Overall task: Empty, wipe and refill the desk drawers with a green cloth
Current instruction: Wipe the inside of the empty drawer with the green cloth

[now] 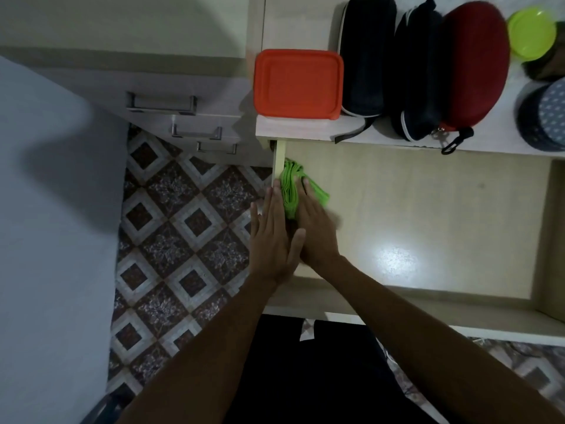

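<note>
The desk drawer [397,312] is pulled out toward me, and its pale wooden bottom is bare apart from a bunched green cloth [289,186]. The cloth lies in the far left corner, against the left side wall. My right hand [316,231] lies flat on the cloth with fingers stretched out, pressing it onto the bottom. My left hand [272,237] rests flat along the top of the left wall, beside the right hand. Its fingertips reach the edge of the cloth, and its thumb lies over my right hand.
On the desktop behind the drawer stand an orange-lidded box [298,84], two black zip cases [367,56], a red case [474,65], a lime lid [532,33] and a dotted round tin [544,114]. Closed drawers with metal handles [162,104] are at the left, above a patterned tile floor [189,228].
</note>
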